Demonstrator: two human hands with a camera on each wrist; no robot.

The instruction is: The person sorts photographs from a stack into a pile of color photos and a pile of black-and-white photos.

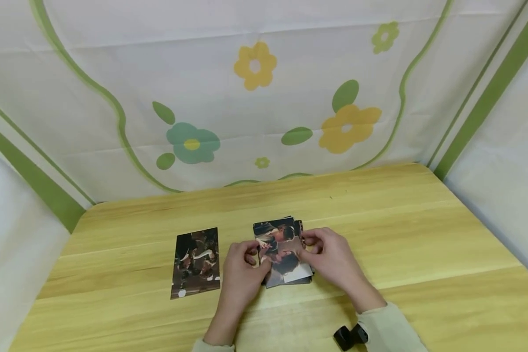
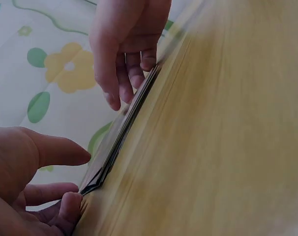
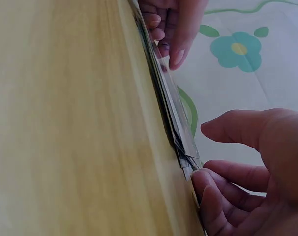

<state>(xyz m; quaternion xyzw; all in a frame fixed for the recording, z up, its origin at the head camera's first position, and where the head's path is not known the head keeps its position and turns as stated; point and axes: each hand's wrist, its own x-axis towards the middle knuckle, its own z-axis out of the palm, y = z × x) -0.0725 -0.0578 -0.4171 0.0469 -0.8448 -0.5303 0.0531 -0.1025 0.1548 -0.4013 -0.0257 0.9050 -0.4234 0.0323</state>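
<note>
A small stack of photo prints (image 1: 286, 264) lies on the table between the two hands, its edges a little uneven. The top print pictures people, and other prints peek out beneath it. My left hand (image 1: 241, 274) is at the stack's left side, fingertips right at the edge. On the opposite side, my right hand (image 1: 334, 252) has its fingertips at the right edge. Both wrist views show the stack (image 2: 123, 132) (image 3: 171, 108) edge-on, low on the table, each near thumb raised apart from the bent fingers at the edge.
A single dark photo print (image 1: 196, 264) lies to the left of my left hand. By the right sleeve is a small black object (image 1: 351, 336). The wooden table (image 1: 422, 234) ends against a white flower-patterned cloth (image 1: 229, 107), with more cloth on both sides.
</note>
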